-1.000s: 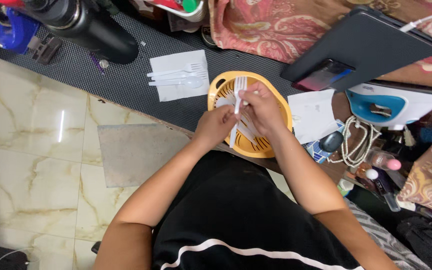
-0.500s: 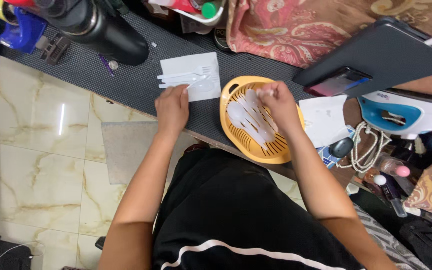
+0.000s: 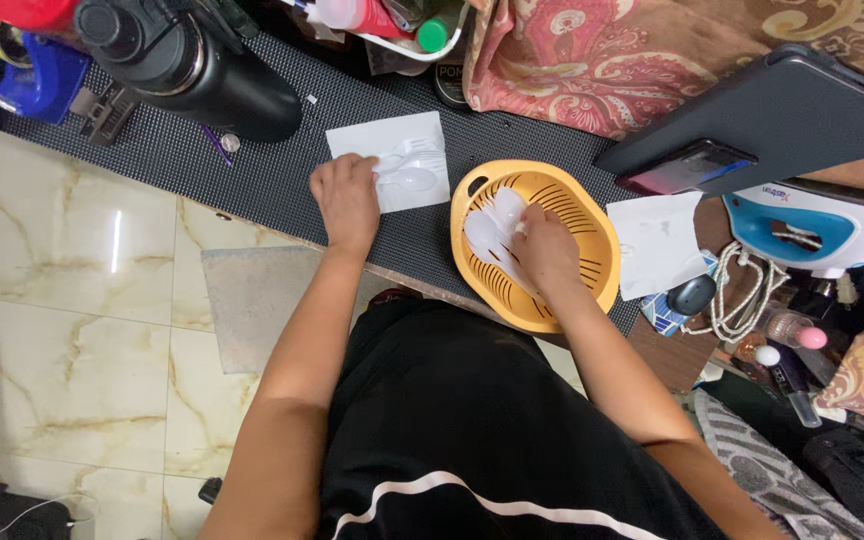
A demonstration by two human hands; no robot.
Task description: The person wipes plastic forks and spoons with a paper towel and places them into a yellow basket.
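My left hand [image 3: 347, 198] lies on the left part of a white napkin [image 3: 420, 128] spread on the black ribbed mat [image 3: 252, 165]. It covers the handles of a white plastic fork [image 3: 404, 151] and spoon [image 3: 410, 180] that point right. I cannot tell whether its fingers grip them. My right hand [image 3: 544, 252] reaches into a yellow slotted basket [image 3: 597, 225], fingertips pinched on one of several white plastic spoons [image 3: 487, 228] lying inside.
A black flask [image 3: 207, 75] lies at the mat's back left beside a blue tape dispenser [image 3: 37, 70]. To the right are a second napkin [image 3: 657, 240], a dark laptop [image 3: 792, 105] with a phone [image 3: 687, 165], a blue-and-white iron [image 3: 817, 225], a cord [image 3: 727, 295] and small bottles.
My left hand carried a fork from the basket to the napkin and now rests over the handles. My right hand dropped back into the basket onto the spoons.
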